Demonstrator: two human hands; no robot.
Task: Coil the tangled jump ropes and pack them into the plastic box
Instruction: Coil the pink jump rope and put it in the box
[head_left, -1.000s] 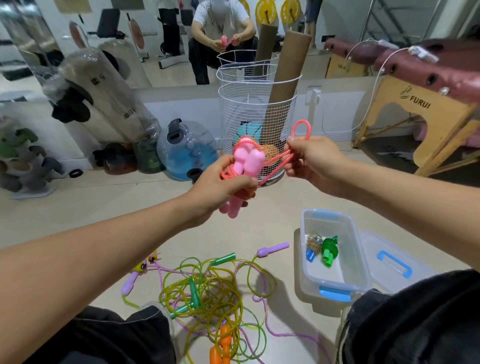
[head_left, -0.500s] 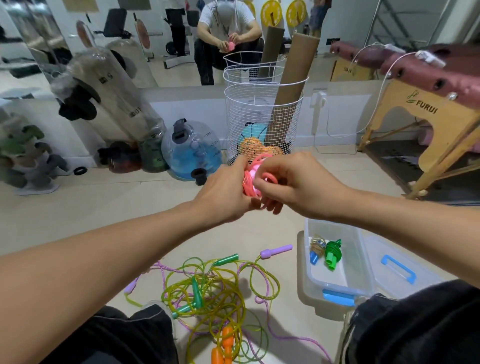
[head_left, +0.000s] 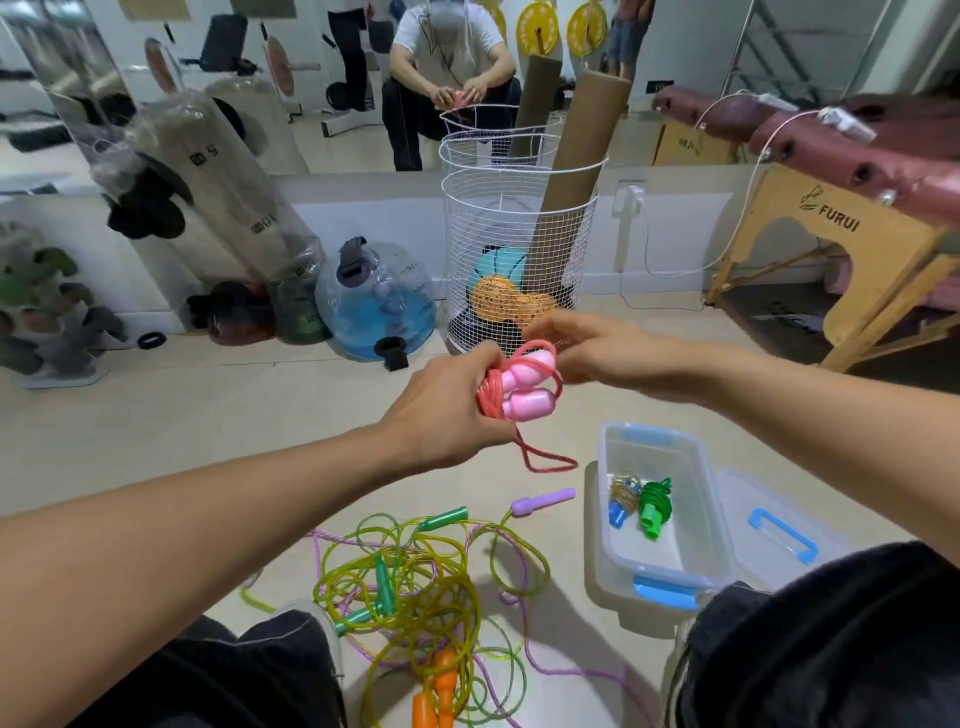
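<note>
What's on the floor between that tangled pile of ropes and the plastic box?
In the head view, one purple handle lies between the tangled ropes and the plastic box; otherwise bare floor.

Both arms were stretched out in front of the person, bare from the elbows down. The left hand (head_left: 447, 402) was curled tight round a bundle it held up in the air. The right hand (head_left: 602, 353) reached in from the other side, its fingers (head_left: 545, 332) bent toward the top of the bundle, close to the left hand.

wire basket (head_left: 519, 249), cardboard tube (head_left: 574, 161), water jug (head_left: 376, 301)
</note>
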